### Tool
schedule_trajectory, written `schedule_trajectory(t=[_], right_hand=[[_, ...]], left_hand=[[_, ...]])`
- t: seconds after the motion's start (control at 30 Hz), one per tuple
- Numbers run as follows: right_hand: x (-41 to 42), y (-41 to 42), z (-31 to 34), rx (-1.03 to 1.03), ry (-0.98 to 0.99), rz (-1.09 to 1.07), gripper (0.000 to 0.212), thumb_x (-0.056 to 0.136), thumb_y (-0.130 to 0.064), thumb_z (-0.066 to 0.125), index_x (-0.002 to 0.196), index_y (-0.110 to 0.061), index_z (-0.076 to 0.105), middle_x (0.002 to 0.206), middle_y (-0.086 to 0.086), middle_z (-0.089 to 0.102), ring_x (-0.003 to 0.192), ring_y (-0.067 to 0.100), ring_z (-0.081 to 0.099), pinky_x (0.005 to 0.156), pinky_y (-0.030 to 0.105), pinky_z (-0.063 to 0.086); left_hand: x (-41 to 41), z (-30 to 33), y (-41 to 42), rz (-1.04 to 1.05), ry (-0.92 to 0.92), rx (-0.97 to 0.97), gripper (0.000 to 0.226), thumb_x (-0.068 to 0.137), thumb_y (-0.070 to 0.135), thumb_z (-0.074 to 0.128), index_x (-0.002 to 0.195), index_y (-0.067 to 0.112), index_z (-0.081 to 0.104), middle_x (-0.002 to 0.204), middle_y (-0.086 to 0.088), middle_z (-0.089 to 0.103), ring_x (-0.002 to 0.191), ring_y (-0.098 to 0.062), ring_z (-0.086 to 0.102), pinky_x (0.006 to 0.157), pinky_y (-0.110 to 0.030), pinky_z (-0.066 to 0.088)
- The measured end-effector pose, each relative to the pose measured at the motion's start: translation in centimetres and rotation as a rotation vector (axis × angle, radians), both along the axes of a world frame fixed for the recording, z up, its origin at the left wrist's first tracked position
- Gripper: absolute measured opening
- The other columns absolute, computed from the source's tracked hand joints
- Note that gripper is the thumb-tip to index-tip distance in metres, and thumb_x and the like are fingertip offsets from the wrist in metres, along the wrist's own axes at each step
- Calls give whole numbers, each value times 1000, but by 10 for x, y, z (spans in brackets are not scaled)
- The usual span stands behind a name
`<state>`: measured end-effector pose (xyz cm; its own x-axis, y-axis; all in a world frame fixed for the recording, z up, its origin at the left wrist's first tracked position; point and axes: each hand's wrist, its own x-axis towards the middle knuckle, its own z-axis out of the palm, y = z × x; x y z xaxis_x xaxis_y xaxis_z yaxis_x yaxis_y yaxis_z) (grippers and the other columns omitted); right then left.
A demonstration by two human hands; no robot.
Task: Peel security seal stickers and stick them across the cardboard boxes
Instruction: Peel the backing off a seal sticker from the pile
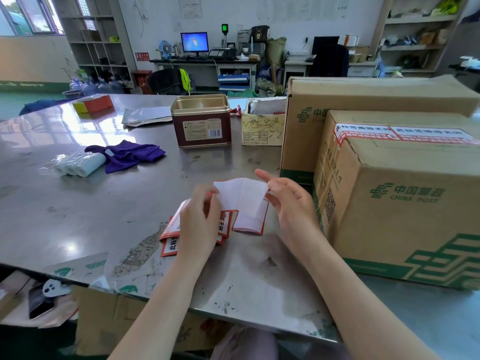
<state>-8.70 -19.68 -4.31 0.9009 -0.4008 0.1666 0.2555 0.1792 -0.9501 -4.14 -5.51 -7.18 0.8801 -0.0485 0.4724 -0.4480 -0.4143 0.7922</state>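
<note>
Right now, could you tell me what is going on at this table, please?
A person is peeling security seal stickers. The left hand holds a stack of red-bordered stickers against the steel table, while the right hand pinches the white backing sheet pulled up from it. The nearest China Post box already carries a seal across its top.

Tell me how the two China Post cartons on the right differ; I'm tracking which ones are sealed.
The front carton has red-and-white seal stickers along its top edge; the rear carton shows none on the faces in view. The front carton stands nearer the table edge, turned corner-on, and hides part of the rear carton, which shows a flat side. Both are brown cardboard with green postal printing.
</note>
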Motion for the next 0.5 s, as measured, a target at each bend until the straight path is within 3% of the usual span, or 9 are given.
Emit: schedule_trajectory(t=[0.1, 0.2, 0.37, 0.5], right_hand=[[-4, 2, 1, -19, -24, 95, 27, 93, -9, 47, 71, -16, 61, 106, 2, 71, 89, 17, 68, 66, 17, 52], [-4, 2, 1, -69, -1, 26, 28, 93, -11, 47, 72, -20, 63, 96, 3, 72, 86, 20, 68, 69, 22, 53], [-4, -1, 1, -195, -17, -166, 22, 92, -18, 53, 74, -23, 63, 74, -12, 65, 65, -5, 60, 62, 13, 50], [-4, -3, -2, -169, -115, -234, 25, 91, -14, 55, 71, -27, 62, 67, -15, 63, 69, 1, 58, 71, 26, 51]], left_hand=[[-1, -5, -3, 57, -121, 214, 18, 85, 0, 52, 84, 11, 67, 75, 3, 62, 71, -16, 50, 64, -15, 30], [2, -9, -4, 108, -173, 349, 22, 79, 15, 47, 78, 16, 69, 77, 0, 70, 73, -23, 60, 74, -28, 33], [2, -13, -8, 120, -226, 567, 35, 78, 29, 36, 73, 23, 70, 78, 5, 72, 79, -21, 64, 83, -31, 27], [4, -15, -10, 108, -249, 708, 32, 78, 29, 41, 64, 23, 70, 69, 6, 69, 73, -23, 61, 82, -33, 30]])
